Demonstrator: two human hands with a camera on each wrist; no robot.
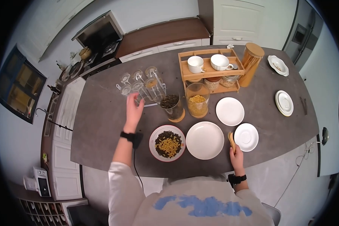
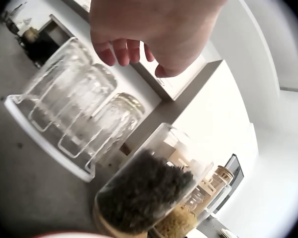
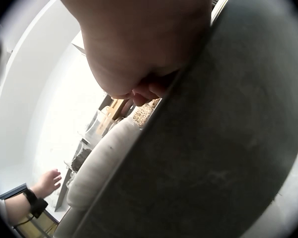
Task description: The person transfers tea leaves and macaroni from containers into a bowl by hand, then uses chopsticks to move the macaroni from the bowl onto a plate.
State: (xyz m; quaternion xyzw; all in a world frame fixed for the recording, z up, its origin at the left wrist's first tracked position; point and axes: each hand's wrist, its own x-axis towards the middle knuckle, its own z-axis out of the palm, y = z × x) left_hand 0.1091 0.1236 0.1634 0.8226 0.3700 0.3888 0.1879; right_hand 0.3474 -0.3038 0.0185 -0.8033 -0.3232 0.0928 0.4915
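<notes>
My left hand [image 1: 133,113] hovers beside the rack of upside-down glasses [image 1: 139,87], fingers loosely bent and holding nothing. In the left wrist view that hand [image 2: 149,34] is above the glasses [image 2: 84,94] and the jar of dark dried leaves [image 2: 146,191]. The right hand [image 1: 237,160] grips a wooden tong-like utensil [image 1: 231,141] between the large white plate [image 1: 205,140] and the small saucer [image 1: 246,137]. A red-rimmed bowl [image 1: 151,150] holds dark leaves topped with yellow pieces. In the right wrist view, the right hand [image 3: 139,54] is at the table edge, fingers curled.
A jar of yellow pieces [image 1: 197,103] stands beside the leaf jar. Behind it are a wooden shelf [image 1: 214,73] with two white cups and a tall lidded jar [image 1: 251,64]. More white plates [image 1: 230,111] lie to the right, with stacked plates [image 1: 284,103] farther off.
</notes>
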